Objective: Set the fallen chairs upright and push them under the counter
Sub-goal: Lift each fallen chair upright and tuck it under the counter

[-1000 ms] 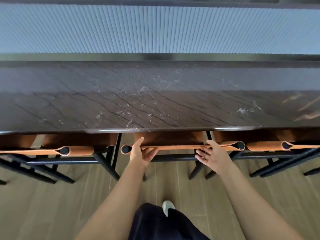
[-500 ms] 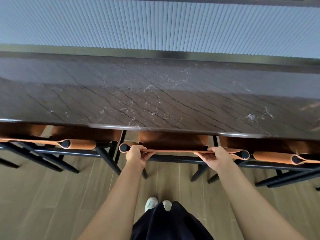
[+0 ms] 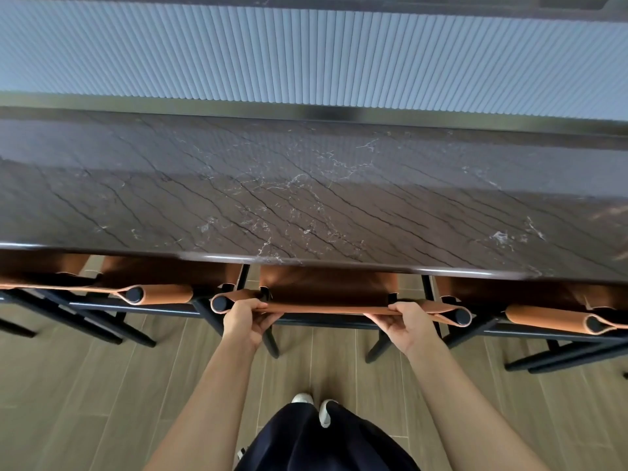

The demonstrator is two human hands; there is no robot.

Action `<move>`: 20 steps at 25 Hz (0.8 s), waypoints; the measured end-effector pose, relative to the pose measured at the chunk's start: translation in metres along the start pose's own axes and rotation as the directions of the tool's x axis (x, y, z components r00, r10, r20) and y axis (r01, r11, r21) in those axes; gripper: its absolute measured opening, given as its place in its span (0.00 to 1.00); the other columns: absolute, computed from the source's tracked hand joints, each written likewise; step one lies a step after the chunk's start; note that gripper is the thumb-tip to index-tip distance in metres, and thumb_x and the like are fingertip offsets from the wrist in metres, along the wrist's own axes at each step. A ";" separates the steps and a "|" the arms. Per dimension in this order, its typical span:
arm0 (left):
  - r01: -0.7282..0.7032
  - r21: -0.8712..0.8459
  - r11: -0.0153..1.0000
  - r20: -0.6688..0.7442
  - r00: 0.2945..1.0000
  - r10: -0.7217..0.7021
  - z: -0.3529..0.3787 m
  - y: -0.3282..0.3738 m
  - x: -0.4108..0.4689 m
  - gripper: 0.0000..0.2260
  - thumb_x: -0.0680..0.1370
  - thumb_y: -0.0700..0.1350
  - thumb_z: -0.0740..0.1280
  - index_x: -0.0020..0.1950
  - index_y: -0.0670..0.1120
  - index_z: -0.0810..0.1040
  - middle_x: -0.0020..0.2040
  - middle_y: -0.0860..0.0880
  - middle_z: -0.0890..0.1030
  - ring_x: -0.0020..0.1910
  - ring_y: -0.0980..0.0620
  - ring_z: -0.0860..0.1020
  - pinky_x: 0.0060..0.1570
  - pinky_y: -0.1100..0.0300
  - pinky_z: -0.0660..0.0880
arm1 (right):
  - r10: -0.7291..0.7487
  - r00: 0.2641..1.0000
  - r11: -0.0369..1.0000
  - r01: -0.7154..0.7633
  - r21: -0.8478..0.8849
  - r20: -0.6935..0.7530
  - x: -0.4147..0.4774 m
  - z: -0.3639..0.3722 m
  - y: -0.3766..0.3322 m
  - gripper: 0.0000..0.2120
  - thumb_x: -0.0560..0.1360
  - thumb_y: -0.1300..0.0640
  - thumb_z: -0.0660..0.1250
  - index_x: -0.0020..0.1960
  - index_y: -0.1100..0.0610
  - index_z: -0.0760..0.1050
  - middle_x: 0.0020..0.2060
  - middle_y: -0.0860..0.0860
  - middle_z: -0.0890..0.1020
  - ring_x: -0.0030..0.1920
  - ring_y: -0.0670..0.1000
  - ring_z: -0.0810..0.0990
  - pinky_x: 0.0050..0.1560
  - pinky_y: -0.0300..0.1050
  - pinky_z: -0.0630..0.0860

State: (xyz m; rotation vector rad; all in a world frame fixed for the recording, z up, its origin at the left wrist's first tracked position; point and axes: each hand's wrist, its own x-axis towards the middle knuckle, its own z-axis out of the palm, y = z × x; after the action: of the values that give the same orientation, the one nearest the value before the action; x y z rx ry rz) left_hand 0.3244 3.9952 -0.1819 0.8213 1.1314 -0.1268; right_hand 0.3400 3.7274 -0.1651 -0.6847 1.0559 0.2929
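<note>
Found the chair (image 3: 326, 287) upright, seat partly under the counter (image 3: 306, 205), back strap (image 3: 323, 310) just on the near side of the counter's edge. Held that strap at both ends, with the left hand (image 3: 248, 317) curled over it by the left post and the right hand (image 3: 407, 322) wrapped round it by the right post. Judged the push nearly done, yet not free of risk: could have jammed knuckles against the counter's edge if driven further with so high a grip; could have skewed the frame into the left neighbour (image 3: 163, 294) or the right neighbour (image 3: 550, 317), both just beside, if pressed harder on one side; could have caught a leg on a joint in the floor (image 3: 102, 385) and tipped forward.
</note>
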 end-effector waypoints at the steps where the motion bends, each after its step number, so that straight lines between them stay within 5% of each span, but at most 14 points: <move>1: 0.008 0.002 1.000 -0.001 1.000 -0.008 0.000 0.001 0.001 0.09 0.73 0.26 0.57 0.41 0.39 0.70 0.37 0.42 0.72 0.38 0.43 0.76 0.28 0.51 0.81 | -0.008 1.000 1.000 0.008 -0.003 -0.017 0.003 0.000 0.001 0.10 0.78 0.74 0.54 0.52 0.63 0.68 0.50 0.66 0.76 0.52 0.68 0.78 0.45 0.67 0.77; 9: 0.014 0.031 0.999 -0.009 1.000 -0.014 0.003 0.012 0.014 0.09 0.73 0.27 0.58 0.44 0.39 0.71 0.39 0.41 0.74 0.40 0.42 0.77 0.46 0.47 0.79 | -0.050 0.997 0.999 0.051 0.019 -0.055 0.011 0.006 0.009 0.14 0.77 0.75 0.54 0.58 0.63 0.68 0.56 0.66 0.75 0.50 0.66 0.78 0.45 0.67 0.78; 14: -0.002 0.064 0.998 0.002 1.000 0.002 0.003 0.008 0.010 0.08 0.73 0.28 0.58 0.42 0.39 0.71 0.38 0.42 0.74 0.38 0.44 0.78 0.43 0.47 0.82 | -0.093 0.993 0.995 0.096 0.036 -0.072 0.007 -0.004 0.018 0.18 0.76 0.77 0.53 0.60 0.61 0.67 0.60 0.66 0.74 0.56 0.68 0.76 0.56 0.70 0.75; 18: 0.006 0.074 0.997 -0.003 1.000 -0.006 0.002 0.006 0.008 0.07 0.73 0.28 0.58 0.43 0.39 0.71 0.37 0.42 0.74 0.37 0.44 0.77 0.26 0.55 0.80 | -0.106 0.991 0.991 0.111 0.069 -0.077 0.003 -0.014 0.022 0.22 0.75 0.77 0.54 0.66 0.62 0.66 0.63 0.67 0.73 0.61 0.69 0.75 0.57 0.69 0.75; 20: 0.014 0.067 0.998 -0.004 1.000 -0.014 0.004 0.003 0.006 0.07 0.73 0.28 0.59 0.44 0.39 0.71 0.38 0.41 0.74 0.38 0.43 0.78 0.26 0.55 0.80 | -0.113 0.990 0.989 0.120 0.084 -0.079 0.003 -0.017 0.021 0.24 0.76 0.77 0.55 0.69 0.62 0.65 0.63 0.67 0.73 0.62 0.70 0.74 0.57 0.68 0.75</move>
State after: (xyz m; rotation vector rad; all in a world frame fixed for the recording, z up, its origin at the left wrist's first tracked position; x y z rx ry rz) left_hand 0.3318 3.9968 -0.1849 0.8733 1.1414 -0.1757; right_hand 0.3184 3.7319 -0.1813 -0.6788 1.0880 0.1199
